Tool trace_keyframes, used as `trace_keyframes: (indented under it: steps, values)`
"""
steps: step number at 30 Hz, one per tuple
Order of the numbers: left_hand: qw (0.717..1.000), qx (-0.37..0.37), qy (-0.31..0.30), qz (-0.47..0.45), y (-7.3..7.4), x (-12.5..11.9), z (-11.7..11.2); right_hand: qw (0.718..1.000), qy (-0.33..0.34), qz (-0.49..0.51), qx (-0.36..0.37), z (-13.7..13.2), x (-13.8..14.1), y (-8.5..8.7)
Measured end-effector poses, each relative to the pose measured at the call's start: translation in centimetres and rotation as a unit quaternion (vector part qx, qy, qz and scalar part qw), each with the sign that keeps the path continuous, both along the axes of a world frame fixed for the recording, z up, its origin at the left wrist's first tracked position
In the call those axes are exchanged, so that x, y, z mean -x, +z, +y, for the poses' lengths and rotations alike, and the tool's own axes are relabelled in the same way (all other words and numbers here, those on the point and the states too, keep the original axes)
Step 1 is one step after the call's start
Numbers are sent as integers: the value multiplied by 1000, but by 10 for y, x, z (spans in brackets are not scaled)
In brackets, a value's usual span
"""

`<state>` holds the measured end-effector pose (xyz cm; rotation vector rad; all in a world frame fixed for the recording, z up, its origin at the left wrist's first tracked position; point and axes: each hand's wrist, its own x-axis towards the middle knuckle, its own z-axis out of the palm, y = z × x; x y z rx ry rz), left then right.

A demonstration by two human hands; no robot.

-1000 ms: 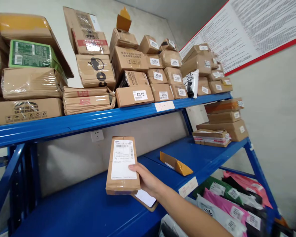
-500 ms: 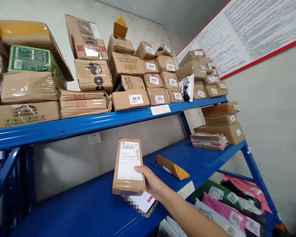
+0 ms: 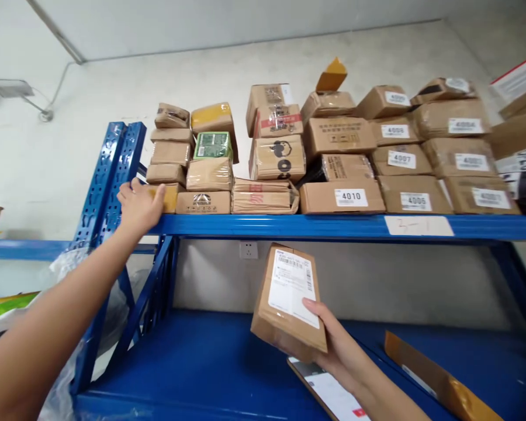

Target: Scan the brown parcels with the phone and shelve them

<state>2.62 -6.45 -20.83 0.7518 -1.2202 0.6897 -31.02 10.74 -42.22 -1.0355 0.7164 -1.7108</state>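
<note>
My right hand (image 3: pixel 339 342) grips a brown cardboard box (image 3: pixel 263 327), its thumb pressing on the white label (image 3: pixel 291 286) that faces me. Under the box and against the same hand is a phone (image 3: pixel 328 394) with a lit screen; the fingers around it are hidden. My left hand (image 3: pixel 141 204) reaches to the left end of the upper shelf, fingers spread. Its thumb is at a yellow-brown parcel (image 3: pixel 170 197) at the bottom of the end stack; whether it touches firmly I cannot tell.
Stacked boxes, such as one labelled 4010 (image 3: pixel 342 197), line the upper blue shelf (image 3: pixel 267 225). A perforated blue post (image 3: pixel 100 181) stands at its left end. On the lower shelf (image 3: pixel 193 351) lies a yellow-brown packet (image 3: pixel 433 374). Plastic bags (image 3: pixel 61 263) are at lower left.
The view has turned left, bringing the shelf's left end into sight. My left hand has come into view at the end stack. The right hand still holds the box, now tilted more.
</note>
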Motion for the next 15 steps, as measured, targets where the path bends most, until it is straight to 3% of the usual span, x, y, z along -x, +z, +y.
trace_keyframes:
  steps: [3,5,7,8,9,10,11,13,15]
  values:
    - [996,89,11,-23,-20,27,29,999,39,-11,-2,-7,-21,13]
    - [989,124,-70,-41,-35,45,55,998,61,-26,-2,-16,-31,20]
    - [971,101,-190,-104,-61,65,83,996,84,-36,2,-24,-38,24]
    - [949,58,-250,-186,-78,74,97,995,94,-41,6,-28,-42,26]
    - [909,-5,-278,-312,-98,83,110,993,105,-46,14,-32,-45,26]
    - [874,-48,-283,-391,-119,90,122,992,118,-48,26,-35,-48,27]
    - [865,-72,-274,-414,-138,96,130,990,126,-52,36,-38,-52,27]
    - [876,-111,-240,-404,-169,102,136,987,136,-68,51,-42,-61,27]
    - [905,-136,-216,-341,-184,101,129,986,140,-85,43,-44,-73,29]
